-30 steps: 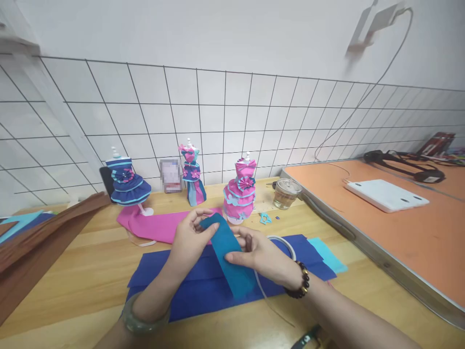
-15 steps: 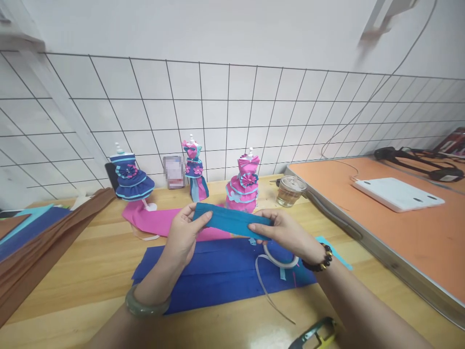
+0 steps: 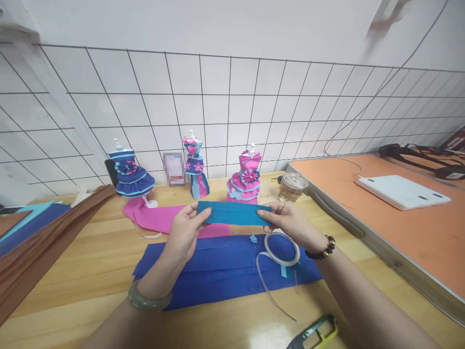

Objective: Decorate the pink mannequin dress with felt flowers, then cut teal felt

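Observation:
A teal strip (image 3: 234, 214), paper or fabric, is stretched level above the table between my two hands. My left hand (image 3: 185, 230) pinches its left end, thumb on top. At the other end, my right hand (image 3: 290, 223) grips the strip the same way. Below lies a folded dark blue sheet (image 3: 218, 271) with a roll of narrow white tape (image 3: 267, 242) on it, its loose end trailing toward me. Small light blue scraps (image 3: 253, 237) rest on the sheet. Behind the strip a pink sheet (image 3: 160, 219) is spread out.
Three small dress forms stand at the back: a blue one (image 3: 132, 177), a mixed one (image 3: 196, 167) and a pink one (image 3: 247, 179). A lidded cup (image 3: 292, 186) is right of them. Scissors or a cutter with yellow-green handle (image 3: 316, 332) lie near. Brown material (image 3: 54, 247) lies left.
The strip has been levelled and flattened, its right end raised by my right hand, which has shifted slightly right. More of the tape roll shows now.

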Available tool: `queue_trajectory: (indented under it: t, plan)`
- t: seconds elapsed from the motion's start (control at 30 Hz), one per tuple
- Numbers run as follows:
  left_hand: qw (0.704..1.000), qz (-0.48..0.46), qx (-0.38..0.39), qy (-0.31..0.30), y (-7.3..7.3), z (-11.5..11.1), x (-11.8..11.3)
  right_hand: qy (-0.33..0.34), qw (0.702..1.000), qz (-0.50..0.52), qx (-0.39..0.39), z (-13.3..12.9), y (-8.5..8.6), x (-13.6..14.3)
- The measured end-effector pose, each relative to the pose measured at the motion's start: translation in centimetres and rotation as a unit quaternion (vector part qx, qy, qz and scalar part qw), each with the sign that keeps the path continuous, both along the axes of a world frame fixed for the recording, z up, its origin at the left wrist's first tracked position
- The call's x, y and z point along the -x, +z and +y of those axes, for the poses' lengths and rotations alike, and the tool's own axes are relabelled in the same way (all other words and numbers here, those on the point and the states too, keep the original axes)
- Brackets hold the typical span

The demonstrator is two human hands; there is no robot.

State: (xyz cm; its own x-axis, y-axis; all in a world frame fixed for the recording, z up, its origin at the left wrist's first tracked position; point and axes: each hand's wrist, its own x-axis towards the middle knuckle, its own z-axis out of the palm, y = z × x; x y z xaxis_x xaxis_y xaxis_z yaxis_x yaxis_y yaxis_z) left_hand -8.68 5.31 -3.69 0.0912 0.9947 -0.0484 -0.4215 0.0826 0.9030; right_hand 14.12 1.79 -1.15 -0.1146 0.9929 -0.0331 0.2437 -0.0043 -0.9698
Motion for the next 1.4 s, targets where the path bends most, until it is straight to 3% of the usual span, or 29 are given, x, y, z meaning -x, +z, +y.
queue_trajectory:
  t: [0.13,0.4,0.5,0.6,0.7,0.77,0.97,1.17,1.4]
  plan:
    - [0.999,-0.037,0.010,-0.012,-0.2,0.0,-0.2,-0.007,1.000,0.030,0.003,0.1,-0.2,0.2]
    - [0.984,-0.113,0.080,-0.113,-0.9,-1.3,-1.9,-0.002,0.993,0.117,0.027,-0.2,-2.0,2.8]
    - [0.988,-0.086,0.076,-0.099,-1.1,-1.1,-1.5,0.045,0.993,0.103,0.032,-0.5,-2.2,3.2]
    - [0.991,-0.057,0.088,-0.081,-1.2,-0.5,-0.7,0.135,0.985,0.107,0.014,-0.7,-2.0,2.6]
    - [0.989,-0.029,0.092,-0.108,-1.1,-0.2,-0.1,0.232,0.969,0.090,-0.014,-0.8,-1.8,1.6]
    - [0.987,-0.005,0.092,-0.132,-1.0,-0.3,-0.1,0.258,0.964,0.041,-0.038,-0.9,-1.7,1.4]
    - [0.975,0.059,0.086,-0.197,-0.7,-1.1,-0.3,0.260,0.953,-0.103,-0.118,-1.2,-1.8,2.3]
    - [0.969,0.088,0.089,-0.213,-0.6,-1.3,-0.4,0.266,0.951,-0.082,-0.132,-1.0,-2.2,2.8]
    - [0.971,0.054,0.093,-0.212,-0.5,-1.2,-0.5,0.262,0.959,-0.067,-0.081,-1.1,-2.0,2.9]
